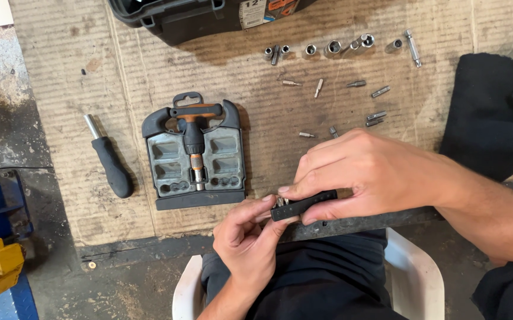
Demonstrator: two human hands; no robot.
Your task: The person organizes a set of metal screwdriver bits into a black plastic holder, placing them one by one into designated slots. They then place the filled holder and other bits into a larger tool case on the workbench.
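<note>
We hold black bit holder strip (304, 204) in right hand (375, 175), fingers clamped on it. Left hand (250, 237) pinches bit at strip's near end. Few bits seated; loose bits (377, 116) and sockets (332, 47) lie beyond right hand. Tool case (194, 155) slots mostly bare, left of hands.

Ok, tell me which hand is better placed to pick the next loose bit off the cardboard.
Probably the right hand: it lies just below the loose bits, gripping the black bit holder; the left hand sits lower.

Sockets (332, 47) lie behind bits (339, 106), case (194, 154) left.
</note>
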